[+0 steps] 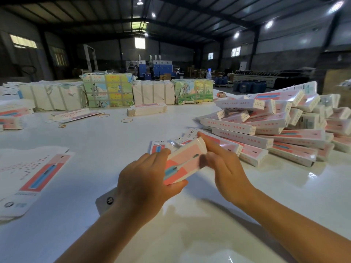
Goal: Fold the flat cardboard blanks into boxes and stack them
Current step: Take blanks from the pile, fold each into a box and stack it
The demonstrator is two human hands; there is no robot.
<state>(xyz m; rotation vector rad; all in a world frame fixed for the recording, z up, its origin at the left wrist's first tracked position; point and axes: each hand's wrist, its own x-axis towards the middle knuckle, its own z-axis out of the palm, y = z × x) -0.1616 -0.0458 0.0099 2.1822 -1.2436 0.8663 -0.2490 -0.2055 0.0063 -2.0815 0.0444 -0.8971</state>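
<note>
A pink and white cardboard box with a blue toothbrush picture sits slanted between both hands above the white table. My left hand grips its near end, thumb below and fingers curled over the top. My right hand pinches its far end, the forefinger reaching to the upper corner. Flat blanks lie at the left. A heap of folded boxes rises at the right.
Wrapped bundles line the table's far edge. A small pile of blanks and loose rubber bands lie mid-table. A few more blanks lie just behind the held box. A water bottle stands at the back.
</note>
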